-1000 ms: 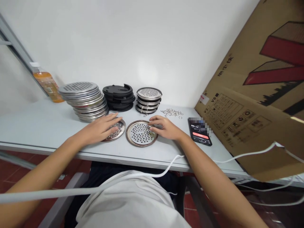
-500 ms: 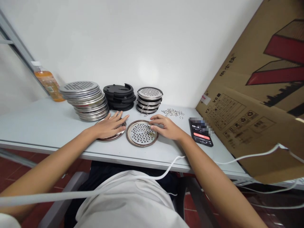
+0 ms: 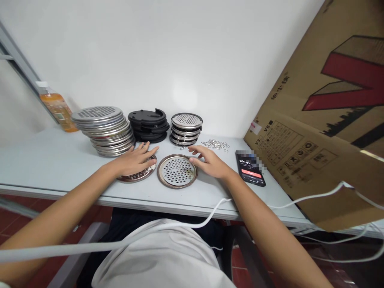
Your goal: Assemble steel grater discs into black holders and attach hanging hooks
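Note:
My left hand (image 3: pixel 135 160) lies spread over a round perforated metal disc (image 3: pixel 141 174), covering most of it. To its right a second perforated metal disc (image 3: pixel 177 171) with a brownish rim lies flat on the table. My right hand (image 3: pixel 208 161) is at that disc's right edge, fingers apart and nothing held; whether its fingertips touch the rim I cannot tell. Behind my hands stand a tall stack of metal discs (image 3: pixel 105 130), a stack of black round plastic parts (image 3: pixel 148 125) and a shorter stack of metal discs in black holders (image 3: pixel 186 128) with small wire clips hanging at the front.
Small wire clips (image 3: pixel 215 144) lie scattered right of the short stack. A phone (image 3: pixel 250 170) with a running timer rests farther right. A big cardboard box (image 3: pixel 300 140) leans along the right side. A bottle of orange drink (image 3: pixel 58 108) stands back left. A white cable (image 3: pixel 192 225) crosses my lap.
The view has shifted slightly. My hands stay almost in the same places, the left one spread over its disc and the right one beside the second disc.

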A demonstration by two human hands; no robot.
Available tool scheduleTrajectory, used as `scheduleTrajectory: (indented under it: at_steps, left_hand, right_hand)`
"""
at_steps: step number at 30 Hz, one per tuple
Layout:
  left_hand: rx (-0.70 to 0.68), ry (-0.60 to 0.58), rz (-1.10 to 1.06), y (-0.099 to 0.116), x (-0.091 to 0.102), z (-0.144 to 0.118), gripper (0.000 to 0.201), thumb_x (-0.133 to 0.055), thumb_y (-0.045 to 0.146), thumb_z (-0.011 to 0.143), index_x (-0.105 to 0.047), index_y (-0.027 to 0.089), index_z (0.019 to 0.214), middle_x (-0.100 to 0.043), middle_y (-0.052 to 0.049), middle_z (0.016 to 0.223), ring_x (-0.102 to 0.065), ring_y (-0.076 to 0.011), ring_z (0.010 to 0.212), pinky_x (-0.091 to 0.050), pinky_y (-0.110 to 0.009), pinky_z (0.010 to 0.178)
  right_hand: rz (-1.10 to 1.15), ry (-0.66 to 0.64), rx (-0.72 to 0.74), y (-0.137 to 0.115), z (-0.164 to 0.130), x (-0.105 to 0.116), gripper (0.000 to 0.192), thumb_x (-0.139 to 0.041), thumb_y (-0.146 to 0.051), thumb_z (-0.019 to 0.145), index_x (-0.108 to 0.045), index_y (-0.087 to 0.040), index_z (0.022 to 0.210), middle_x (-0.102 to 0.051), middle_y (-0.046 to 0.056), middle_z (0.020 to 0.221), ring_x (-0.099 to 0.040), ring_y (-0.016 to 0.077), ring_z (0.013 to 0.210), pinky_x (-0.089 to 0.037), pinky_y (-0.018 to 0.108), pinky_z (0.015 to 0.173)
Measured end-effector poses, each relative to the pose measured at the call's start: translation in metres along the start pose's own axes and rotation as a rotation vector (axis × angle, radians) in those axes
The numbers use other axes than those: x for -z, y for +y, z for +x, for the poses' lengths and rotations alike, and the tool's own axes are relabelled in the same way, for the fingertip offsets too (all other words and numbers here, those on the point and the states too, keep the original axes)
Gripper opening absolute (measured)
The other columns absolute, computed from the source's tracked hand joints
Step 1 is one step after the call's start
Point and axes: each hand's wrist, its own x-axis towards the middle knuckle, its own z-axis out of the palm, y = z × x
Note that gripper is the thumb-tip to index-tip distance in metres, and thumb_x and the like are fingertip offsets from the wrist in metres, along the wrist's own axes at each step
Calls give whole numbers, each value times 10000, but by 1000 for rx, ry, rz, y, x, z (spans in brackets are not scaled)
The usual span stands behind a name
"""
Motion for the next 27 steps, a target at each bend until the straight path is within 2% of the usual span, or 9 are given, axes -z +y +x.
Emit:
scheduleTrajectory:
  at_steps: [4,7,11,13,21,27]
  left_hand:
    - [-26,-58,45,-6,8,-6,950,-346,807,889,-54,277,1621,11,-156,1680,-26,-368,1556,-130,-568,1215]
    - [-41,-91,41,-12,17,-14,1159,-523,850,764,-45,239,1625,-42,-181,1677,-69,-414,1543,-182,-532,1215]
    - [-75,-128,16,-15,24,-25,1317,-681,835,624,-76,229,1624,-78,-192,1672,-122,-445,1528,-208,-536,1211]
    - [-82,-129,2,-15,23,-28,1316,-716,814,600,-108,247,1621,-134,-186,1668,-156,-452,1521,-227,-543,1206]
    - [-56,7,27,-16,9,-24,1077,-670,726,708,-250,295,1601,-232,-154,1657,-258,-438,1501,-291,-543,1180]
    - [-48,-10,36,-4,15,-17,1063,-688,639,716,-233,288,1610,-251,-158,1654,-295,-421,1492,-301,-526,1182]
  right_hand:
    - [24,86,-51,1,1,1,537,-581,-437,939,-500,-191,1409,-646,138,1267,-615,267,1121,-551,397,818]
    - [18,131,-75,0,1,3,528,-561,-438,946,-504,-186,1406,-650,142,1256,-621,267,1095,-545,391,798]
    - [10,197,-100,0,2,8,484,-551,-428,951,-538,-189,1371,-675,134,1212,-642,257,1037,-538,386,782]
    - [14,224,-106,1,3,9,465,-557,-424,947,-557,-185,1346,-691,129,1168,-653,250,1006,-536,378,768]
    - [47,323,-119,4,7,5,412,-582,-443,932,-611,-183,1250,-727,101,1033,-682,231,931,-544,355,738]
    - [-24,258,-105,6,6,5,288,-610,-358,910,-682,-171,1117,-747,99,1036,-697,214,875,-541,357,745]
